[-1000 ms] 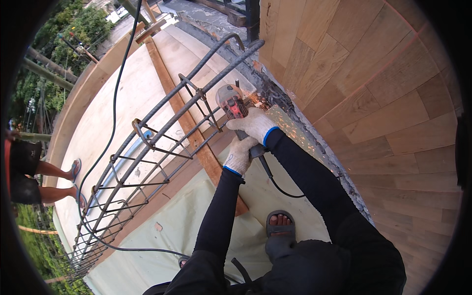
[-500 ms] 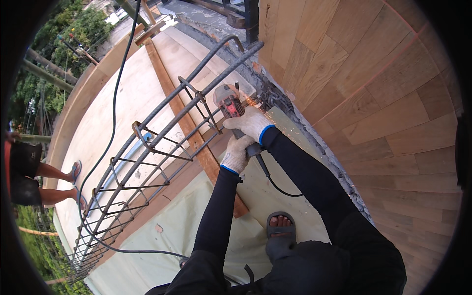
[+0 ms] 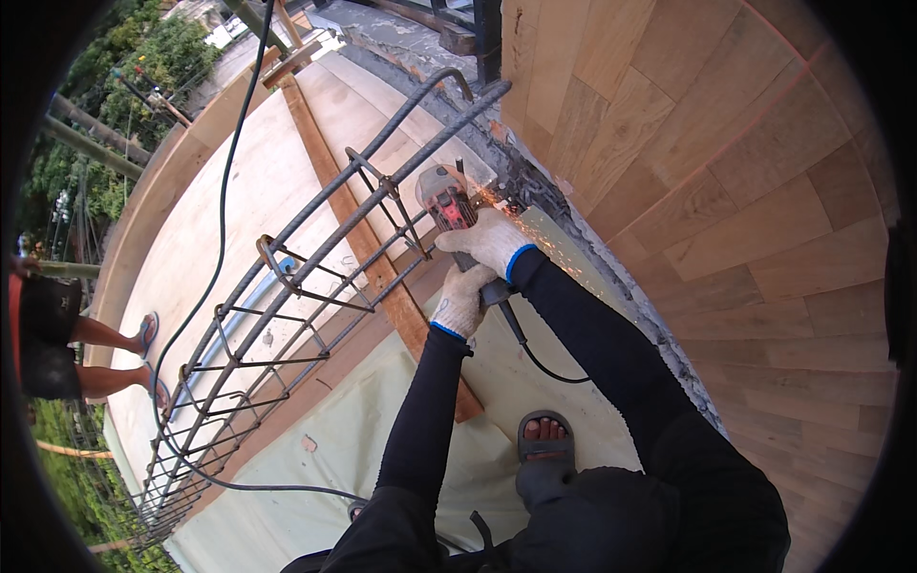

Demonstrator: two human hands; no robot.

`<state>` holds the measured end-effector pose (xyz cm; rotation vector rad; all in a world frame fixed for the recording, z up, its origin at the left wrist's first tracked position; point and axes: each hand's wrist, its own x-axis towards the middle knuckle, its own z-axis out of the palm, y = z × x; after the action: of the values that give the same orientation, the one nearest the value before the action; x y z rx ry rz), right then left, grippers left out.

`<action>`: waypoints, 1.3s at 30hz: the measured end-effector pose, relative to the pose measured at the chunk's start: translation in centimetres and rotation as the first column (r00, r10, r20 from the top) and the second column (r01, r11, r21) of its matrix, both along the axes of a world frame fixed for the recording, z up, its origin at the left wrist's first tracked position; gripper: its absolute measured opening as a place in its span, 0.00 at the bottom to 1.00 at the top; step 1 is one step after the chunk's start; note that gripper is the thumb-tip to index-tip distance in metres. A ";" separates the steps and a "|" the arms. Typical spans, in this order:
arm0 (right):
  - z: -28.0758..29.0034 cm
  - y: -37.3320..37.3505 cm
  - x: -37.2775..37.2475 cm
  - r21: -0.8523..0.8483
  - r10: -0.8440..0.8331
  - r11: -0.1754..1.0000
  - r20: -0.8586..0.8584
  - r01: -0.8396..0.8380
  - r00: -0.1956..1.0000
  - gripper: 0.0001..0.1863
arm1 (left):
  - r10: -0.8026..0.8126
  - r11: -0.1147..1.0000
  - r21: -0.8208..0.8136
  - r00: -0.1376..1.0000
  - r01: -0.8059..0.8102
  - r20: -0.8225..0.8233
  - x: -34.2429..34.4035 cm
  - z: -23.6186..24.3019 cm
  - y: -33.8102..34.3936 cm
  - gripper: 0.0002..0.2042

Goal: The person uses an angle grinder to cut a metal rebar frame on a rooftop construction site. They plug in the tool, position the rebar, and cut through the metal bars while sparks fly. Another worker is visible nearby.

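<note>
Beside the broken concrete (image 3: 537, 170), the left hand (image 3: 461, 298) and right hand (image 3: 492, 239) both grip the grinder (image 3: 448, 202); I can't make out its disc near the sparks (image 3: 549, 250). A pale sheet (image 3: 334, 444) lies underfoot, wood boards (image 3: 707, 201) to the right. The rebar cage (image 3: 294, 279) sits close left, crossed by a cable (image 3: 277, 488); a bystander (image 3: 50, 334) is partly cut off.

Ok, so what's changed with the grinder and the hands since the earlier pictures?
The angle grinder and both gloved hands, left and right, have shifted slightly left since the first picture. The sparks now form a narrower spray than then. Nothing was taken hold of or let go: both hands still grip the grinder. The rebar cage and wooden plank look unchanged.
</note>
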<state>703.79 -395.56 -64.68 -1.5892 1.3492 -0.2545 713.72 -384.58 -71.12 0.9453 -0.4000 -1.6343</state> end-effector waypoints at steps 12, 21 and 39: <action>0.0 0.2 -0.5 0.027 -0.005 1.000 -0.001 0.005 1.000 0.33 | -0.003 1.000 -0.027 1.000 0.003 -0.004 -0.6 -0.5 0.3 0.21; 0.0 0.5 -1.0 0.028 -0.029 0.999 0.024 0.028 0.999 0.37 | -0.014 0.999 -0.040 1.000 0.013 -0.027 -1.1 -0.6 0.5 0.21; 0.1 -0.1 -0.1 0.013 0.001 1.000 0.023 -0.002 1.000 0.34 | -0.039 0.999 -0.030 0.998 0.041 0.049 0.3 -1.4 -0.3 0.21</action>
<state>703.72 -395.63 -64.60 -1.5715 1.3294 -0.2620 714.00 -384.86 -72.47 0.9605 -0.4794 -1.6391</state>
